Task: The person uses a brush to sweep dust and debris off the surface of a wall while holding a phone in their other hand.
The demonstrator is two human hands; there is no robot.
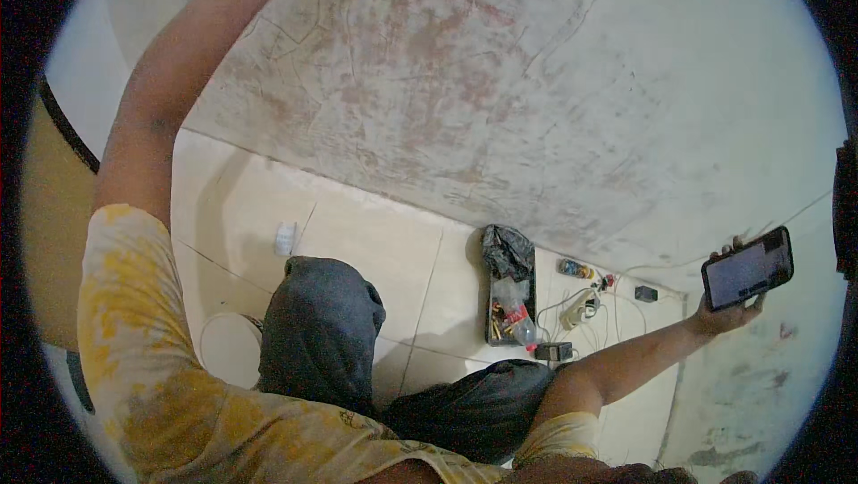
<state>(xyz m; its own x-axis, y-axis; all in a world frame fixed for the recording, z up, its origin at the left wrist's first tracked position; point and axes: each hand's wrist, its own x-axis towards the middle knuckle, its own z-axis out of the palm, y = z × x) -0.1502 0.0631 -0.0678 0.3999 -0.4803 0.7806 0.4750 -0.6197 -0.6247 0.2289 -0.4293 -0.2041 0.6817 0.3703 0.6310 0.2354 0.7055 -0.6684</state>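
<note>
My right hand (pixel 728 312) holds a smartphone (pixel 749 271) out to the right, its fingers wrapped round the dark case. The phone is tilted, and its lit screen faces me. My left arm (pixel 192 59) stretches up along the patchy, stained wall (pixel 429 64). The left hand runs out past the top edge, so its fingers and anything in them are hidden.
On the tiled floor by the wall stands a black tray (pixel 491 319) with a black plastic bag (pixel 508 252) and a clear plastic bottle (pixel 518 316). Beside it lie a power strip (pixel 579 308), cables, a black adapter (pixel 553 351) and a small can (pixel 575 268). A white cup (pixel 285 238) stands farther left.
</note>
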